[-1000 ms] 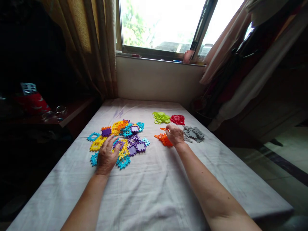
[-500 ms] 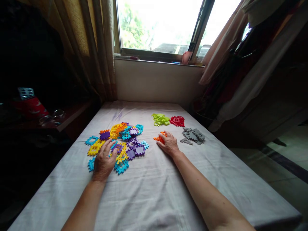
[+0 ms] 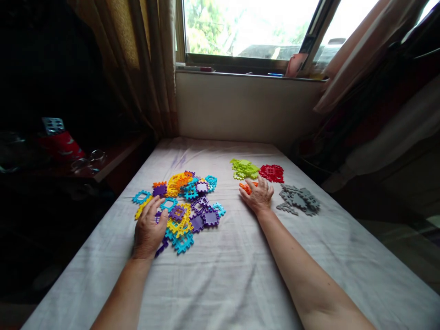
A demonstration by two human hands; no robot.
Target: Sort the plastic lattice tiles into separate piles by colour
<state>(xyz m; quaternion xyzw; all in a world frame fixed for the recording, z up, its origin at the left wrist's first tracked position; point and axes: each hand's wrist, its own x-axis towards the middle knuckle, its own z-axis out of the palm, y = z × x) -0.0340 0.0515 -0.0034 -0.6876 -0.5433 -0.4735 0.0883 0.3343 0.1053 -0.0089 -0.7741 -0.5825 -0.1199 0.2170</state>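
Observation:
My left hand [image 3: 150, 229] lies with outstretched fingers on the left edge of a mixed heap of square toothed plastic building tiles. Under and beside its fingers are a yellow tile [image 3: 141, 208], a blue tile [image 3: 168, 204] and a purple tile [image 3: 177, 212]; the palm hides part of the heap. To the right, my right hand [image 3: 258, 195] has its fingers spread over orange tiles [image 3: 246, 187], partly covering them. I see nothing gripped in either hand.
Lime green tiles [image 3: 244, 169], red tiles [image 3: 272, 173] and grey tiles [image 3: 300, 200] lie in separate piles around the right hand. A white cloth covers the table [image 3: 220, 275]. On a side table at left are glasses [image 3: 88, 160] and a red container [image 3: 63, 145].
My right hand's fingers have spread apart over the orange tiles. The left hand has shifted slightly among the mixed tiles, uncovering a purple one near its wrist. The whole view has swung left.

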